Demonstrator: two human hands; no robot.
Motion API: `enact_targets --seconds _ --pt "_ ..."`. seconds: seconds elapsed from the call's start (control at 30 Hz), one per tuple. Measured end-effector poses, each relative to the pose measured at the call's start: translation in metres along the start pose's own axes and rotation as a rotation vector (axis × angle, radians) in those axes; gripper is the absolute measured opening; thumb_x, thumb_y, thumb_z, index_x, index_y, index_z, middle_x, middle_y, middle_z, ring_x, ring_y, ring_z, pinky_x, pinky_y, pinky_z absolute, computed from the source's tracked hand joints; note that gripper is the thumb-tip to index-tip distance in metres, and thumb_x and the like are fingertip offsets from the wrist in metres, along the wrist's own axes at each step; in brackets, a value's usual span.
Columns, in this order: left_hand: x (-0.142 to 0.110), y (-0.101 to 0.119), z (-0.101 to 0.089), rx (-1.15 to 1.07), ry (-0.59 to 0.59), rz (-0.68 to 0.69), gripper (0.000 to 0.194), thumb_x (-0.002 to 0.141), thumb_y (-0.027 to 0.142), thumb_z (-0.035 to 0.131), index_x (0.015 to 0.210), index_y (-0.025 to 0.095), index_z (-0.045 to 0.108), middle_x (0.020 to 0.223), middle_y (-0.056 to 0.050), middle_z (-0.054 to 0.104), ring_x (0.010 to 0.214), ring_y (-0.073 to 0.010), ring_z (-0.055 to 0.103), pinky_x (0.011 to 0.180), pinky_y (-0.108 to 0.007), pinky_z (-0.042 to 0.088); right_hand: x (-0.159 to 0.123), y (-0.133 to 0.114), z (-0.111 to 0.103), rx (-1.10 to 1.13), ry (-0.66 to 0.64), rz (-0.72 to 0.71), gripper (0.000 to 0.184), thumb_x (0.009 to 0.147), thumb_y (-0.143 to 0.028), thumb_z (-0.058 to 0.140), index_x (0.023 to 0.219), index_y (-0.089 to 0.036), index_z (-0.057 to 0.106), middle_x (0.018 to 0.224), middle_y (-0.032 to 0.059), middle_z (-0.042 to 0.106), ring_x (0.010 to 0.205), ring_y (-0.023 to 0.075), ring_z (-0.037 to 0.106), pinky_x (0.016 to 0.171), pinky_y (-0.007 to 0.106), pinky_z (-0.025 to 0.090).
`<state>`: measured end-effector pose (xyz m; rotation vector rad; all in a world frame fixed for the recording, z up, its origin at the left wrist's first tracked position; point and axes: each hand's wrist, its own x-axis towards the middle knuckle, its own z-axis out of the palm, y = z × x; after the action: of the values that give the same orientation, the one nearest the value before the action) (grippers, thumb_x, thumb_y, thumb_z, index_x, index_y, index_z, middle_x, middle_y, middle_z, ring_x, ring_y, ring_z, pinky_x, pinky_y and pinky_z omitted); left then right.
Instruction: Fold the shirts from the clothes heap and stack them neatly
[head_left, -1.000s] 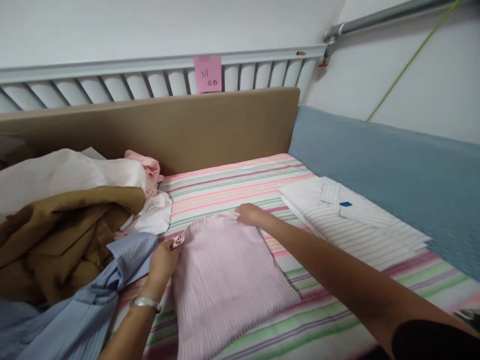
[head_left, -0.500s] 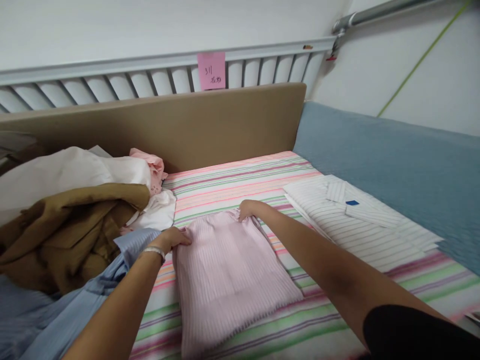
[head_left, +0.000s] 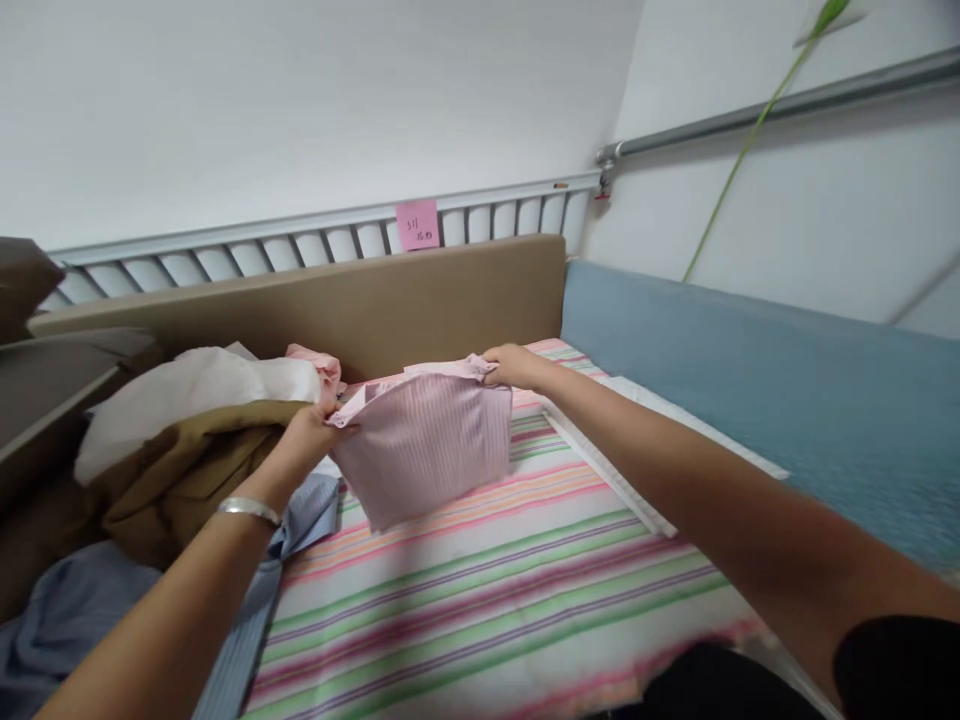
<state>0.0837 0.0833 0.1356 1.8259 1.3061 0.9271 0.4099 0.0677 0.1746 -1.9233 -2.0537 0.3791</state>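
Observation:
A folded pink ribbed shirt [head_left: 435, 440] hangs between my two hands above the striped sheet [head_left: 480, 590]. My left hand [head_left: 315, 430] is closed on its upper left corner. At the upper right corner, my right hand [head_left: 514, 367] pinches the fabric. The shirt's lower part hangs down, its top edge bunched near the right fingers. To the right, partly behind my right forearm, lies a white striped shirt [head_left: 600, 465], folded flat.
On the left lie a brown garment [head_left: 202, 460], a white cloth [head_left: 217, 390], a pink garment [head_left: 315, 362] and a blue striped garment [head_left: 247, 600]. A tan headboard [head_left: 420, 300] stands behind, with a blue padded panel [head_left: 712, 350] at right. A pink note [head_left: 417, 226] is on the radiator.
Both hands have lifted the pink shirt off the sheet, so it now hangs instead of lying flat. The view has tilted upward.

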Motion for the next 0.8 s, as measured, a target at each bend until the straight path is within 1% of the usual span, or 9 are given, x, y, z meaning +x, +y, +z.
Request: enact_targets --seconds 0.1,0.17,0.23,0.3,0.4,0.5,0.63,0.73,0.8 --pt "-0.029 0.024 -0.009 0.241 0.121 0.229 0.019 0.066 0.027 0.057 0.081 0.016 0.06 0.068 0.002 0.059 0.065 -0.0143 0.052 0.063 -0.023 0.038 -0.032 -0.003 -0.015 0.047 0.245 -0.148 0.018 0.072 -0.018 0.058 0.088 -0.015 0.065 0.088 0.0004 0.066 0.084 0.0159 0.058 0.07 0.02 0.039" --pt "-0.059 0.018 -0.002 0.435 0.183 0.358 0.024 0.065 0.015 0.049 0.085 0.017 0.062 0.075 -0.001 0.06 0.074 -0.0176 0.053 0.069 -0.025 0.039 -0.063 0.005 0.0 0.095 0.354 -0.232 0.02 0.074 -0.014 0.051 0.088 -0.017 0.065 0.088 0.0006 0.067 0.086 0.0163 0.059 0.074 0.022 0.04" --pt "-0.095 -0.008 0.017 0.562 0.176 0.458 0.038 0.059 0.007 0.044 0.09 0.018 0.063 0.081 -0.004 0.062 0.082 -0.021 0.054 0.076 -0.03 0.04 -0.1 0.02 0.037 0.123 0.413 -0.268 0.027 0.075 -0.011 0.045 0.093 -0.018 0.064 0.094 0.0024 0.067 0.091 0.0176 0.059 0.08 0.026 0.042" --pt "-0.132 -0.047 0.045 0.599 0.078 0.538 0.049 0.056 0.002 0.041 0.095 0.02 0.063 0.086 -0.005 0.064 0.088 -0.0227 0.054 0.082 -0.035 0.04 -0.139 0.039 0.087 0.12 0.444 -0.303 0.031 0.077 -0.012 0.042 0.099 -0.019 0.063 0.106 0.006 0.065 0.102 0.0202 0.056 0.09 0.032 0.04" --pt "-0.183 -0.107 0.087 0.626 -0.086 0.575 0.048 0.058 0.0 0.042 0.095 0.022 0.064 0.092 -0.005 0.067 0.09 -0.0232 0.057 0.086 -0.04 0.041 -0.192 0.065 0.163 0.067 0.359 -0.305 0.038 0.071 -0.007 0.039 0.095 -0.02 0.065 0.106 0.0074 0.066 0.102 0.0221 0.056 0.09 0.038 0.042" --pt "-0.214 -0.146 0.111 0.652 -0.115 0.581 0.049 0.06 0.0 0.042 0.097 0.024 0.062 0.103 -0.004 0.067 0.093 -0.023 0.059 0.086 -0.041 0.042 -0.225 0.078 0.206 0.075 0.239 -0.29 0.043 0.064 -0.001 0.037 0.089 -0.021 0.066 0.106 0.0069 0.066 0.102 0.0209 0.056 0.089 0.038 0.042" --pt "-0.221 -0.157 0.112 0.721 -0.052 0.67 0.057 0.06 0.0 0.042 0.109 0.026 0.058 0.103 -0.001 0.068 0.092 -0.0205 0.061 0.086 -0.038 0.044 -0.231 0.079 0.21 0.094 0.201 -0.256 0.043 0.064 0.0 0.037 0.09 -0.02 0.065 0.104 0.0068 0.066 0.099 0.0204 0.056 0.087 0.037 0.04" --pt "-0.218 -0.145 0.105 0.757 -0.015 0.813 0.055 0.066 0.001 0.041 0.112 0.027 0.055 0.098 0.002 0.07 0.085 -0.0166 0.064 0.085 -0.035 0.045 -0.229 0.075 0.195 0.105 0.184 -0.208 0.042 0.065 0.0 0.037 0.09 -0.02 0.064 0.094 0.0049 0.068 0.09 0.0189 0.058 0.082 0.034 0.039" --pt "-0.216 -0.128 0.1 0.725 0.04 0.854 0.047 0.07 0.004 0.041 0.105 0.029 0.058 0.091 0.003 0.071 0.082 -0.0167 0.065 0.084 -0.035 0.046 -0.231 0.074 0.182 0.117 0.18 -0.17 0.041 0.066 0.0 0.038 0.09 -0.02 0.065 0.088 0.0036 0.068 0.086 0.0177 0.058 0.079 0.032 0.038"
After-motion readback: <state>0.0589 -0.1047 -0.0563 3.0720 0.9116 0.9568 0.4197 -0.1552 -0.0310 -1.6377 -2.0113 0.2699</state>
